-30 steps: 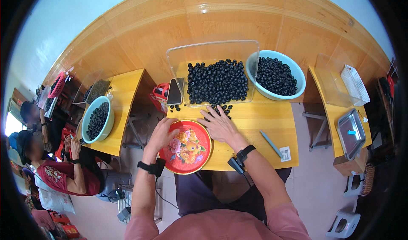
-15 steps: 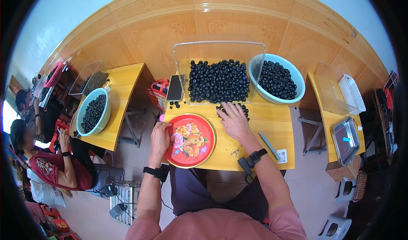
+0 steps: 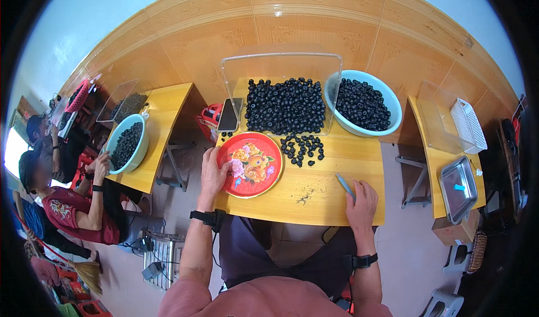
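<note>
My left hand grips the left rim of a round red tray with a flower pattern and gold edge, thumb over the rim. My right hand has its fingers closed around the near end of a slim teal pen-shaped tool at the table's right front. Several small round black pieces lie loose beyond the tray's right side. Behind them a clear plastic bin holds a heap of similar black pieces.
A pale blue basin of black pieces stands right of the bin; a phone leans at its left. Dark crumbs dot the yellow table. A co-worker sits left beside another basin. A metal tray is on the right table.
My right hand has left the loose black pieces and come back to the teal tool. Those pieces are now spread out. The red tray has shifted away from me with my left hand.
</note>
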`<state>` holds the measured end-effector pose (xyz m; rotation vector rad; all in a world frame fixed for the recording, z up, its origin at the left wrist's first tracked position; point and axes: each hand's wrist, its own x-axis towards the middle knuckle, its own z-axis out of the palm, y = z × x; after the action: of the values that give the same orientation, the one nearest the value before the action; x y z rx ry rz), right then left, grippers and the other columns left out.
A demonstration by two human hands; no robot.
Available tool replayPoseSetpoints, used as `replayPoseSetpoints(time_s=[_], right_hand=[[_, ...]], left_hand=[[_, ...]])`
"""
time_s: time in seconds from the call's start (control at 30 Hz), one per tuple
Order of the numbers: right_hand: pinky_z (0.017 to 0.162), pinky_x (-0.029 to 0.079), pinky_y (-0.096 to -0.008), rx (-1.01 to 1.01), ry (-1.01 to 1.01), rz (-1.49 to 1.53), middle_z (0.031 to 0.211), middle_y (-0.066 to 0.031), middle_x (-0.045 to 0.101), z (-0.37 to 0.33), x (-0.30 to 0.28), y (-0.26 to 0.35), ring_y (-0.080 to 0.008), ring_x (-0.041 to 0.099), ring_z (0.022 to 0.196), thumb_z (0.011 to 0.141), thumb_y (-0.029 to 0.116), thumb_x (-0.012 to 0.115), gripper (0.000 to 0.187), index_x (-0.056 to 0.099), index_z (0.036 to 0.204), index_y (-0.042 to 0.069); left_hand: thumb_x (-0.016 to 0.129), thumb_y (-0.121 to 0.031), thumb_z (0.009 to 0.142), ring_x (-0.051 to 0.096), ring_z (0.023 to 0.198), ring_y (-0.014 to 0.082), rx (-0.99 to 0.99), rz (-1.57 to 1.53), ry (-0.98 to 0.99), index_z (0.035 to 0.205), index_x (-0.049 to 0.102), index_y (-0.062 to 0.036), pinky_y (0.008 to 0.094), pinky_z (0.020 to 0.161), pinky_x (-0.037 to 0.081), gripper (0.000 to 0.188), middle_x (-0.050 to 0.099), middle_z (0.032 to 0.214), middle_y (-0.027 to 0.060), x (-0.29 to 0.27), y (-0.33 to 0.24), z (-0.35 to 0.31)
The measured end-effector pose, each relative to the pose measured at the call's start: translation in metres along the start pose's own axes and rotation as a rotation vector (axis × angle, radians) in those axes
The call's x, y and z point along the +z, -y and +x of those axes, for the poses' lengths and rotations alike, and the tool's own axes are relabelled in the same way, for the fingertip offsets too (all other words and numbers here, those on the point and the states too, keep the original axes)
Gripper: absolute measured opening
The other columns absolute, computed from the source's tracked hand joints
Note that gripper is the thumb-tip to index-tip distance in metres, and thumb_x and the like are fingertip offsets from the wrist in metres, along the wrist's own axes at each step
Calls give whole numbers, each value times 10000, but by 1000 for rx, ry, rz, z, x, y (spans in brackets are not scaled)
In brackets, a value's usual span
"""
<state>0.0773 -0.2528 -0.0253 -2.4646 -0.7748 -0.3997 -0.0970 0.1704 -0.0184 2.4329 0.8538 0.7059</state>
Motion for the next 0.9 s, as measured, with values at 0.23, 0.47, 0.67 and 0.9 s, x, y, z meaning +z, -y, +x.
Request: replayPoseSetpoints(time_s=[0.23, 0.47, 0.67, 0.9], right_hand=[[1087, 398, -523, -68, 8, -7, 1305, -202, 593, -6, 8, 4, -407, 533, 1233, 902, 162, 709, 459, 603, 1326, 24], [1076, 409, -530, -52, -39, -18, 1276, -201, 599, -12, 14, -2, -415, 535, 1226, 883, 162, 720, 458, 605, 1299, 11], [1046, 439, -519, -57, -104, 0, 1254, -190, 616, -16, 18, -7, -400, 555, 1209, 863, 168, 736, 419, 633, 1237, 11], [1027, 442, -504, -86, -85, -50, 1224, -189, 620, -18, 19, -9, -388, 564, 1192, 869, 179, 731, 410, 658, 1250, 50]], left_hand=[[747, -173, 944, 520, 1342, 391, -123, -183, -298, 1387, 549, 3, 440, 1125, 438, 516, 515, 1431, 235, 10, 1, -53], [736, -206, 965, 559, 1291, 370, -159, -263, -349, 1317, 583, 8, 428, 1105, 449, 439, 562, 1372, 207, 17, -10, -59], [707, -244, 986, 548, 1313, 382, -122, -270, -334, 1294, 606, 14, 434, 1114, 439, 414, 563, 1374, 223, 19, -9, -65], [646, -323, 1018, 491, 1376, 429, -76, -246, -312, 1320, 610, 9, 459, 1172, 380, 450, 523, 1459, 269, 25, 3, -72]])
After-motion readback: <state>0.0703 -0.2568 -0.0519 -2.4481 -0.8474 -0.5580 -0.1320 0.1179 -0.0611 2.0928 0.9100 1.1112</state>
